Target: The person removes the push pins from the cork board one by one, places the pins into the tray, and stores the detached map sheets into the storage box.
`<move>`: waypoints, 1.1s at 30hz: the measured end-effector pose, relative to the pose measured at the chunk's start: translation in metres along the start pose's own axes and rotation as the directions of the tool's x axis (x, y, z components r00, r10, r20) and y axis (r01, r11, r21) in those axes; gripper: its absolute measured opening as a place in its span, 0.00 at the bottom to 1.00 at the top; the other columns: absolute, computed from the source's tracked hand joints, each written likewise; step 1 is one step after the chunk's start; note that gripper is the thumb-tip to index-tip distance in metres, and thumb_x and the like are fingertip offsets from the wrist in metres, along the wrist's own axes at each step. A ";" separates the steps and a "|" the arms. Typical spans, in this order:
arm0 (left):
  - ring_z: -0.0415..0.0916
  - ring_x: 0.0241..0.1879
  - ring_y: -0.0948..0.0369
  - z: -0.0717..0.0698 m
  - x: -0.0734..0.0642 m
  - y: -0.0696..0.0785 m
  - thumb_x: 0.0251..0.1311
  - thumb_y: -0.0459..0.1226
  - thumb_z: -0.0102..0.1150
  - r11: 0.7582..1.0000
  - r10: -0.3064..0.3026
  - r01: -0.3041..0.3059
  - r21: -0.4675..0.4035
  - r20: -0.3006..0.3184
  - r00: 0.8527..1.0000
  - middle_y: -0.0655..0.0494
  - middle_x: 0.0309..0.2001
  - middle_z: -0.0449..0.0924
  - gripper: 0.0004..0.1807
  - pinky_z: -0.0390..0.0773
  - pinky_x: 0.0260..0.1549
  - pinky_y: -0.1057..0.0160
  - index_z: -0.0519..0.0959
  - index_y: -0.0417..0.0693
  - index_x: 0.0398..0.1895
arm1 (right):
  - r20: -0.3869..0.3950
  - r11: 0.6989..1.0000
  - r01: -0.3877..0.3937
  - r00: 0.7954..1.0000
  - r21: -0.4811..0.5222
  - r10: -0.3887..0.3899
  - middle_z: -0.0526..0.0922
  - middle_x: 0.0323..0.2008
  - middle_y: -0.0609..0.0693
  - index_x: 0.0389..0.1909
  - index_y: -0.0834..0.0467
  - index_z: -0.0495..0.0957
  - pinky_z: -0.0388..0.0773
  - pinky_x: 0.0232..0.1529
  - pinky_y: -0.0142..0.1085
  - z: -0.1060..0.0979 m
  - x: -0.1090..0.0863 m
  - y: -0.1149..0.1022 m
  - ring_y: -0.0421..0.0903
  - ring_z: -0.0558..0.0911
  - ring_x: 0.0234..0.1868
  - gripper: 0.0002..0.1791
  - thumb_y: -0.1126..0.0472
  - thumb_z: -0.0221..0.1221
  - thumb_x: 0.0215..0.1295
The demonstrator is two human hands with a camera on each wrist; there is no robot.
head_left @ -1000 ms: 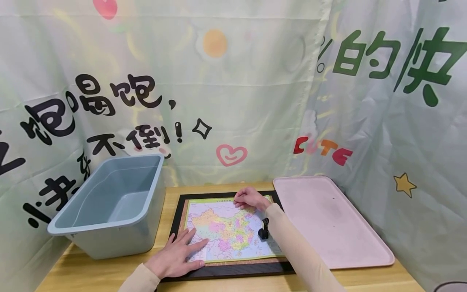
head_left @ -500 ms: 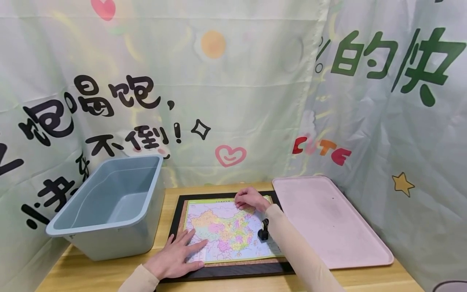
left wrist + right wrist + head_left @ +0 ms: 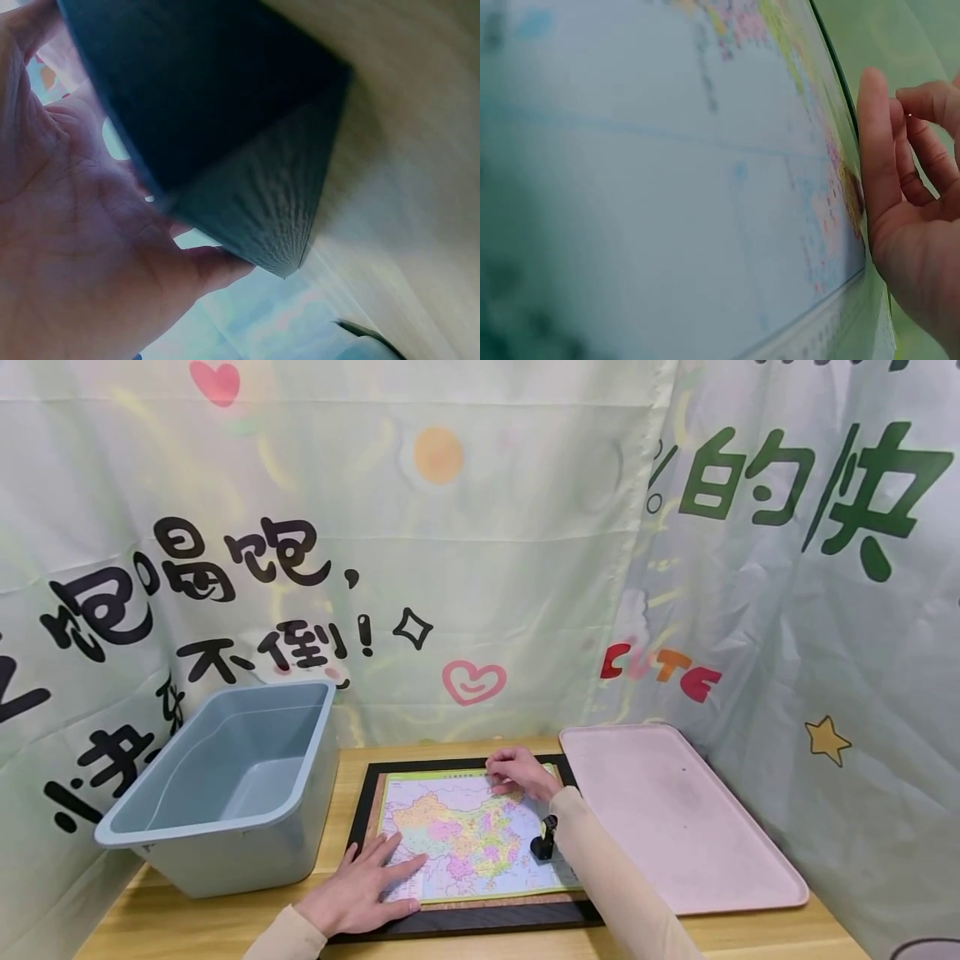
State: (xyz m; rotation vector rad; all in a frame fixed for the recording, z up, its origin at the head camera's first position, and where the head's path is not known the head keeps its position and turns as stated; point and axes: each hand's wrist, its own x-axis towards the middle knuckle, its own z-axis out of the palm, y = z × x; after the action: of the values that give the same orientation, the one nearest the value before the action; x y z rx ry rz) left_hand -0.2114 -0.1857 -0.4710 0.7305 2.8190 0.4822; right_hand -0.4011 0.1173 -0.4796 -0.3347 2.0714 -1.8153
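Observation:
A map point(image 3: 450, 843) with coloured regions lies on a brown board point(image 3: 495, 897) inside a black frame point(image 3: 480, 922). My left hand point(image 3: 363, 881) rests at the lower left corner, fingers spread over the map and thumb along the frame's lower part. In the left wrist view, the frame's dark corner point(image 3: 255, 180) stands beside the palm. At the map's top right, my right hand point(image 3: 521, 772) has its fingers curled and thumb and fingertips drawn together. The right wrist view puts this hand point(image 3: 919, 217) against the map's surface; I cannot tell whether something small is between the fingertips.
A blue-grey tub point(image 3: 225, 827) stands left of the frame on the wooden table point(image 3: 187, 935). A pink tray point(image 3: 690, 827) lies to the right, close to the frame's side. Printed fabric point(image 3: 420, 568) hangs behind and on both sides.
My right hand has shifted slightly to the right along the map's top edge, fingertips still together. The left hand and the map stay in place.

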 end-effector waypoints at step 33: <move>0.48 0.75 0.38 -0.002 -0.001 0.001 0.62 0.69 0.46 1.000 -0.005 0.005 -0.001 0.003 1.000 0.40 0.76 0.52 0.36 0.46 0.61 0.23 0.66 0.70 0.71 | -0.121 0.993 -0.026 0.993 -0.118 0.012 0.85 0.42 0.60 0.53 0.71 0.78 0.84 0.33 0.36 -0.016 -0.022 -0.010 0.44 0.85 0.36 0.16 0.68 0.58 0.68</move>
State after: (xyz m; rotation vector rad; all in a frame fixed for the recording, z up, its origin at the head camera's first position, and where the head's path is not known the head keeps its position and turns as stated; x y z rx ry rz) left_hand -0.2106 -0.1858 -0.4690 0.7225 2.8170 0.4820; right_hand -0.3888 0.1390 -0.4653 -0.2414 2.2635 -1.7436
